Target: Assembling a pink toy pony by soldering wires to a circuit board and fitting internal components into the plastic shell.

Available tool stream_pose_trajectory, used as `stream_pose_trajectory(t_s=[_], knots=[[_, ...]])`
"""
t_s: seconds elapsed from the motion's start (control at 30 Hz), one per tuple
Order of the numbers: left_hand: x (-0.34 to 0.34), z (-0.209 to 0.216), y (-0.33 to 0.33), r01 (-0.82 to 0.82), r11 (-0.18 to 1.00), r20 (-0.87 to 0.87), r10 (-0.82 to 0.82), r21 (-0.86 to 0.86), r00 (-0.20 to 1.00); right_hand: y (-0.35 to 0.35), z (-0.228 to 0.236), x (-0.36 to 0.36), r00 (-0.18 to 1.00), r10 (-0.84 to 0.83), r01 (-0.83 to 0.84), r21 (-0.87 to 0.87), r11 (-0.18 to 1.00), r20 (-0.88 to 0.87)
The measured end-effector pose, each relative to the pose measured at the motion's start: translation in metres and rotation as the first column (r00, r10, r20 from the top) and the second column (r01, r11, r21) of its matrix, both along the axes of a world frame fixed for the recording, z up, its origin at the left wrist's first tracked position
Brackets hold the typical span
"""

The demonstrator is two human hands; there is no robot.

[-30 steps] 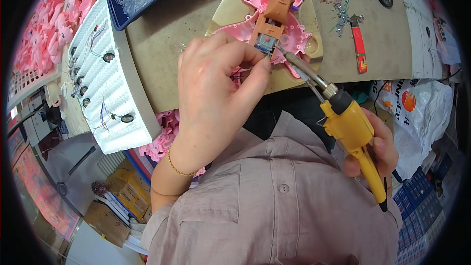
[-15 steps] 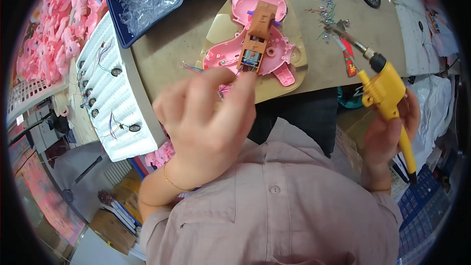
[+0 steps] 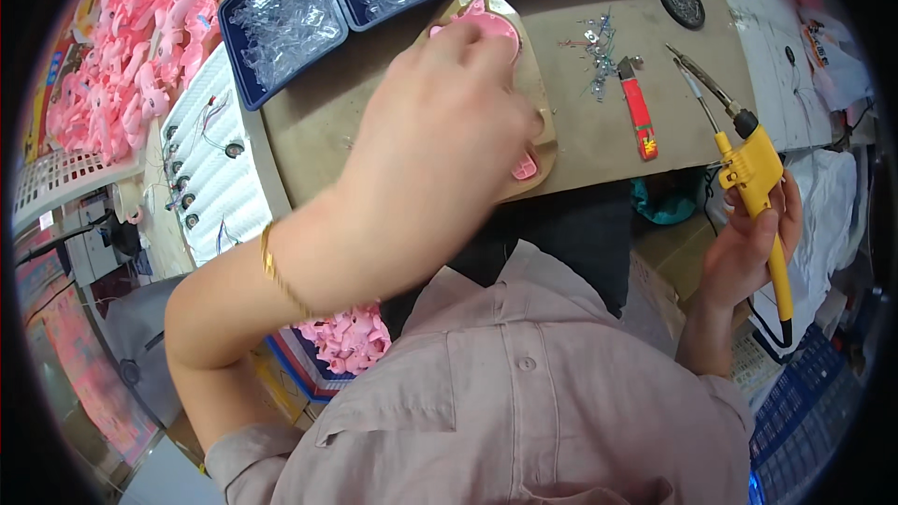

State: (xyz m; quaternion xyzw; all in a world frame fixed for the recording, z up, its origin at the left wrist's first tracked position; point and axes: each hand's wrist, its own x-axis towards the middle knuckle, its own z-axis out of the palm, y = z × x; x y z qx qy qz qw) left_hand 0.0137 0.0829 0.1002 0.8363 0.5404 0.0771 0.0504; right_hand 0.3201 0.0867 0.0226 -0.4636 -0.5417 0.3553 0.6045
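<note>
My left hand (image 3: 440,126) lies over a pink plastic toy shell (image 3: 486,23) that sits in a tan holder (image 3: 541,103) on the bench. The hand hides most of the shell; I cannot tell whether the fingers grip it or only press on it. My right hand (image 3: 748,248) holds a yellow soldering iron (image 3: 753,168) off the bench's right edge, its thin metal tip (image 3: 692,75) pointing up and left, away from the shell.
Blue trays of clear plastic parts (image 3: 290,23) line the back of the bench. A white ribbed tray with wired parts (image 3: 210,178) is at left, beside heaps of pink shells (image 3: 122,56). A red-handled tool (image 3: 638,117) and small metal bits (image 3: 594,51) lie right of the holder.
My left hand moved up and over the pink shell, covering it and the brown part on it. The right hand drew the soldering iron away to the right.
</note>
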Motion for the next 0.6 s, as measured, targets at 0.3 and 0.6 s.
stream_pose_trajectory(t_s=[0.3,0.6], knots=[[-0.055,-0.054,-0.028,-0.423,0.906,0.488,0.356,0.029,0.797,0.004,0.001,-0.026,0.995,0.097,-0.097,-0.017,0.995,-0.006],[-0.02,-0.062,-0.048,-0.511,0.842,0.633,0.494,-0.175,0.596,-0.02,0.027,-0.049,0.938,0.342,-0.32,-0.23,0.919,0.06]])
